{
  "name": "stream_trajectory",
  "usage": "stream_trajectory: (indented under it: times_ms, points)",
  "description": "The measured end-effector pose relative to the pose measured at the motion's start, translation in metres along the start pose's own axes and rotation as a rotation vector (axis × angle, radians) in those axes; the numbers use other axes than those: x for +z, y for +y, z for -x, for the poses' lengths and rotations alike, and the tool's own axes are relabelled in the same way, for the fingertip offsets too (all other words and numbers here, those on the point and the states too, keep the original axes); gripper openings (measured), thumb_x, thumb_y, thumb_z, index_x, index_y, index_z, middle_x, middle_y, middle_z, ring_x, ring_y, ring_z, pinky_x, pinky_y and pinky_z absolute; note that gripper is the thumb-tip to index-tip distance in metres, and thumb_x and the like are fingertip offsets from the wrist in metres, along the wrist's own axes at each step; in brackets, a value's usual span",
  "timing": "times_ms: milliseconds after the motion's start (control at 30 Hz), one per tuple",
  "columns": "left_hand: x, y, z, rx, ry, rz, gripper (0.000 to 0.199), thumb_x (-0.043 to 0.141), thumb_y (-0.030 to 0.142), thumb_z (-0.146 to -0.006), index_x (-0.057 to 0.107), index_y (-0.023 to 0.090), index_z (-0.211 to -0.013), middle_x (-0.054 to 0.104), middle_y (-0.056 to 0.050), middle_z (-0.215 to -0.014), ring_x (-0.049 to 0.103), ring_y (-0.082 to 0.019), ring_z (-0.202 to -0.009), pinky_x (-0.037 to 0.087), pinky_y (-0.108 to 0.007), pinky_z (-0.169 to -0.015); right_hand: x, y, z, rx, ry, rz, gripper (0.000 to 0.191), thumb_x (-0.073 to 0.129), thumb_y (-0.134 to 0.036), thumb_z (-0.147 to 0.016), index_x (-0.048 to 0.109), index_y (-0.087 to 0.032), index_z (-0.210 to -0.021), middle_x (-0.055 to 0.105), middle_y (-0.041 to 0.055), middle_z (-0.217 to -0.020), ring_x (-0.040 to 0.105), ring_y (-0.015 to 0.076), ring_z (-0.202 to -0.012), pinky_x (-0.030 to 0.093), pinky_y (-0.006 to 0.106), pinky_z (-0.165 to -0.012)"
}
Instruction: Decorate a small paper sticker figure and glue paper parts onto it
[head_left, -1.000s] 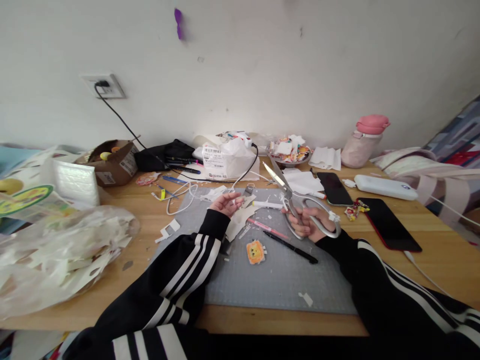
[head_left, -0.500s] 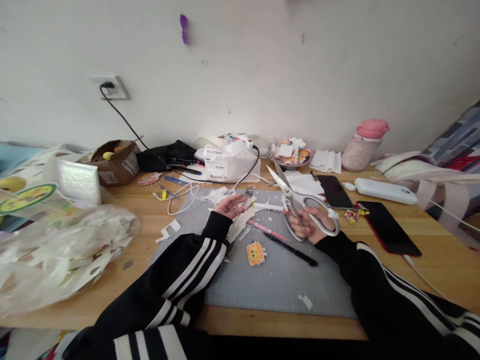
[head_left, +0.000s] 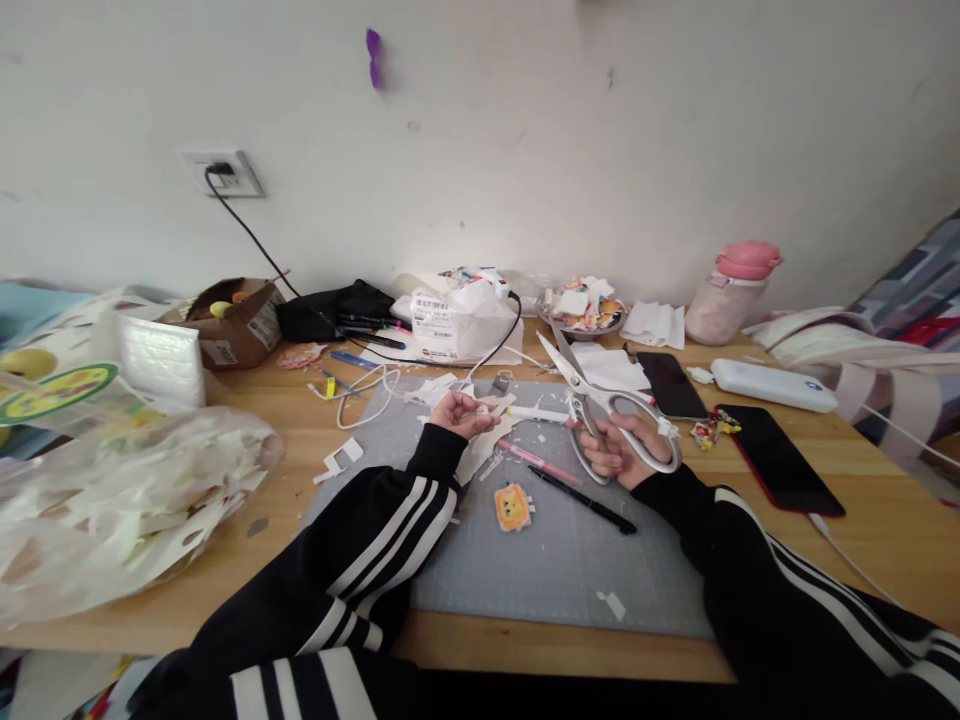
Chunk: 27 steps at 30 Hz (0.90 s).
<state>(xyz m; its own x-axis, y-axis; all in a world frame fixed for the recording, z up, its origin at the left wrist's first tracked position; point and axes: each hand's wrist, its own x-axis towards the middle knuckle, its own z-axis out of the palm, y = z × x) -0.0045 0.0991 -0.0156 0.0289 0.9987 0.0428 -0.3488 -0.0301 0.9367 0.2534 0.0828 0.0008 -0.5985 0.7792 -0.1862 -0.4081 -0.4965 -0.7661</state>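
Note:
My right hand (head_left: 609, 452) grips a large pair of scissors (head_left: 574, 375) by the grey handles, blades parted and pointing up and left. My left hand (head_left: 463, 415) has its fingers curled in a pinch over paper scraps (head_left: 480, 452); what lies between them, if anything, is too small to make out. A white pen (head_left: 537, 413) lies between my hands. Nearer me on the grey cutting mat (head_left: 555, 570) are a pink pen (head_left: 536, 460), a black pen (head_left: 583, 500) and a small orange paper piece with a drawn face (head_left: 513, 507).
A plastic bag of paper scraps (head_left: 135, 500) fills the left side. Along the wall stand a cardboard box (head_left: 240, 325), a black pouch (head_left: 337, 308), a white package (head_left: 450, 325), a bowl of scraps (head_left: 583, 305) and a pink bottle (head_left: 731, 290). Two phones (head_left: 784, 455) and a power bank (head_left: 772, 385) lie right.
The fingers of my left hand have gone from spread out to curled in a pinch. My right hand keeps the scissors in nearly the same place.

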Motion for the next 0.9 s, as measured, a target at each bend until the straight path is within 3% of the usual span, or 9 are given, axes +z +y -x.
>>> stream_trajectory:
  times_ms: [333,600,900]
  points:
    - [0.0017,0.002,0.0005,-0.033,0.008,-0.043,0.045,0.085,0.033,-0.048,0.047,0.017,-0.064,0.055,0.007,-0.052,0.062,-0.013,-0.047,0.05,-0.023,-0.05,0.0,0.0003,-0.0003,0.002,-0.003,0.009,0.035,0.06,-0.038,-0.067,0.059,-0.012,-0.09,0.049,-0.0016,-0.063,0.026,0.0039,-0.038,0.017,0.021,-0.036]
    - [0.0015,0.0039,0.0004,0.005,0.044,-0.012,0.042,0.086,0.031,-0.046,0.05,0.016,-0.063,0.062,0.005,-0.067,0.062,-0.01,-0.05,0.05,-0.025,-0.056,0.0007,0.0016,0.0,-0.018,-0.017,0.026,0.034,0.061,-0.039,-0.068,0.058,-0.013,-0.09,0.049,-0.002,-0.065,0.025,0.0034,-0.04,0.016,0.02,-0.037]
    - [-0.0041,-0.0017,-0.0014,0.033,0.067,-0.075,0.035,0.081,0.036,-0.055,0.065,0.016,-0.078,0.061,0.003,-0.051,0.06,-0.013,-0.051,0.049,-0.03,-0.063,0.0041,0.0039,-0.0006,-0.022,-0.032,0.065,0.032,0.063,-0.04,-0.067,0.058,-0.013,-0.086,0.048,-0.0027,-0.067,0.023,0.0024,-0.04,0.014,0.02,-0.037]
